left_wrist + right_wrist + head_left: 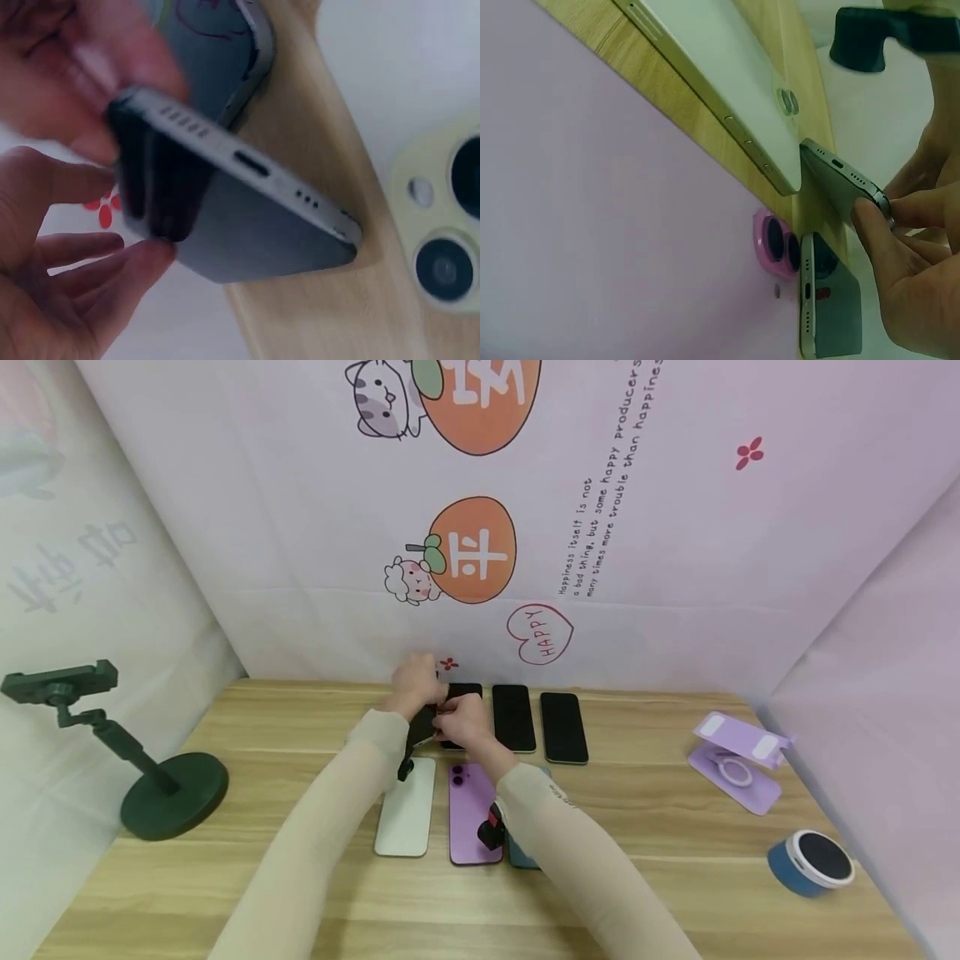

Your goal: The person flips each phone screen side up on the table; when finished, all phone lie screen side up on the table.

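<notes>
Toward the back of the table, both hands are on a dark phone (422,732), tilted, its charging-port edge facing me. My left hand (417,683) grips it at the far end, fingertips on its edge in the left wrist view. Thumb and finger of my right hand (463,720) pinch its near right corner, plain in the right wrist view (922,247). Just right of it lies a black phone (463,690), partly covered by the right hand. A white phone (406,810) and a purple phone (468,814) lie closer to me, camera bumps up.
Two more black phones (513,718) lie in the back row. A blue phone (523,853) is half hidden under my right forearm. At left stands a dark green phone stand (174,795); at right, a lilac folding stand (738,768) and a round blue-and-white device (810,862).
</notes>
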The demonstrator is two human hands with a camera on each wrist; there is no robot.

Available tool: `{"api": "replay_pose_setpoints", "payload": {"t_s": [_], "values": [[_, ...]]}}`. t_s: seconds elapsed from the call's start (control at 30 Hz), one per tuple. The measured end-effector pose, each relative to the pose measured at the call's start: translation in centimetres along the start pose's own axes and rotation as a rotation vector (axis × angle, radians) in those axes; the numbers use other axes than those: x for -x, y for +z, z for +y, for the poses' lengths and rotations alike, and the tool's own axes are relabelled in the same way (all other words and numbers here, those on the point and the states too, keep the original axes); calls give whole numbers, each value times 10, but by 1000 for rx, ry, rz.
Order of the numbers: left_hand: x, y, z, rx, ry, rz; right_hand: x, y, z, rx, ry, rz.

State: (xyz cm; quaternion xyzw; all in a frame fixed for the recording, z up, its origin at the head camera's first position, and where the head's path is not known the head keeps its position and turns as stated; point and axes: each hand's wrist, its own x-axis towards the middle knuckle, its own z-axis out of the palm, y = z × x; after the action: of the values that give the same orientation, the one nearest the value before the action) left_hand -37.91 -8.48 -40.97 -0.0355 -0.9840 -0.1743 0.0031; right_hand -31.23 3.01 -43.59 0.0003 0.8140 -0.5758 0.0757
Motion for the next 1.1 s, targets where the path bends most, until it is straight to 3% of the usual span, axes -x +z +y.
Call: {"api": "replay_pose_setpoints", "payload": {"t_s": [0.07, 0.17, 0.3, 0.37, 0.47, 0.67, 0.93, 1.1], "values": [[0, -4, -10, 35, 41, -37, -1, 1, 1, 27, 7, 2], [3, -11, -31, 67, 171, -118, -3, 2, 5, 87, 9, 1], [10, -14, -61, 102, 294, -310, -6, 3, 11, 219, -12, 26], [13, -13, -72, 107, 297, -404, -6, 4, 13, 295, -47, 40], [17, -9, -84, 124, 287, -481, -5, 7, 14, 378, -111, 28], [21, -1, -98, 158, 280, -474, -2, 17, 11, 509, -138, -52], [21, 0, -109, 121, 270, -415, 1, 30, 6, 667, -193, -121], [20, -4, -110, 93, 263, -400, 1, 36, 5, 781, -252, -107]]}}
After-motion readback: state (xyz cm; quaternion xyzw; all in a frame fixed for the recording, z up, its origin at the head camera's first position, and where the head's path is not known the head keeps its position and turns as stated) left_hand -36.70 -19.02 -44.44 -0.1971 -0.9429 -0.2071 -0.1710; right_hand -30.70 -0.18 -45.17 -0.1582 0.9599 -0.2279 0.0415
